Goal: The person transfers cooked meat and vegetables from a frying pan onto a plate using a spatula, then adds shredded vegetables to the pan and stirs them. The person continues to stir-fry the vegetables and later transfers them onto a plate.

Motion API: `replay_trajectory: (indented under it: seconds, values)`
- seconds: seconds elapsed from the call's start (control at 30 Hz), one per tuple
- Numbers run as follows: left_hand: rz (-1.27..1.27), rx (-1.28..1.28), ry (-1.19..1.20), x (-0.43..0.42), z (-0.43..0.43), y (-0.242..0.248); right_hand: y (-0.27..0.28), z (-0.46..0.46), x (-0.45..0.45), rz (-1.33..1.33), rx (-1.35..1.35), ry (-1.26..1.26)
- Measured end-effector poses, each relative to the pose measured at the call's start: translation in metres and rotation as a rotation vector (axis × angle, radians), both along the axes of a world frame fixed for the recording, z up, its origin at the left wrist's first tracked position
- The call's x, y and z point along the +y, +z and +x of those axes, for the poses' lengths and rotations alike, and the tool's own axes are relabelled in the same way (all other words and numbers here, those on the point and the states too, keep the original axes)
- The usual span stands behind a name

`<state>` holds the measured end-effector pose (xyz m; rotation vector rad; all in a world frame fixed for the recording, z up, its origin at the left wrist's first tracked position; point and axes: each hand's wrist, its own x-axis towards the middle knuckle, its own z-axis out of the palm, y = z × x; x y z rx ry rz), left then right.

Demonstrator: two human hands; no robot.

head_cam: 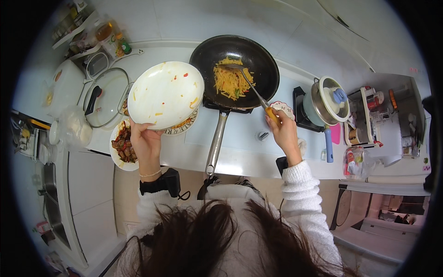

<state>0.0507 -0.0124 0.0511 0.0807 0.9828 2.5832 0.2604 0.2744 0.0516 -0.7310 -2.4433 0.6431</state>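
Note:
My left hand (pixel 147 140) grips the lower edge of a white plate (pixel 164 95), tilted to the left of the wok, with a few yellow shreds and red bits stuck on it. In my right hand (pixel 283 128) is the yellow handle of a metal spatula (pixel 254 86); its head rests on shredded yellow food (pixel 233 81) with red and green pieces. That food lies in a black wok (pixel 266 62) on the stove, its metal handle pointing towards me. Below the white plate, a plate with a lettered rim (pixel 181 130) is partly hidden.
A plate of meat and red peppers (pixel 123 147) stands near the left counter edge, by a glass lid (pixel 107 97). At right are a lidded saucepan (pixel 320 100) with a blue handle, a small patterned bowl (pixel 282 107) and a pink item (pixel 335 133).

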Motion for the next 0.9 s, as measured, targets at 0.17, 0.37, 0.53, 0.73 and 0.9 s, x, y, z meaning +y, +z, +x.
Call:
replay_trajectory:
  seconds: [0.17,0.37,0.53,0.73,0.9]
  values:
    - [0.03,0.001,-0.008,-0.011,0.003,-0.006,0.039,0.043,-0.024,-0.087,-0.162,-0.058]
    - [-0.097,0.033,0.031,-0.012,0.006,-0.01,0.053,0.065,-0.039,-0.144,-0.229,-0.086]
    - [-0.101,-0.005,0.061,-0.006,0.016,-0.007,0.018,0.022,-0.026,-0.104,-0.057,-0.058]
    - [-0.054,0.0,0.092,-0.001,0.037,-0.008,-0.013,0.022,-0.008,-0.03,-0.094,0.022]
    - [-0.04,0.027,0.106,0.003,0.065,-0.011,-0.033,0.055,0.026,-0.673,0.011,-0.024]
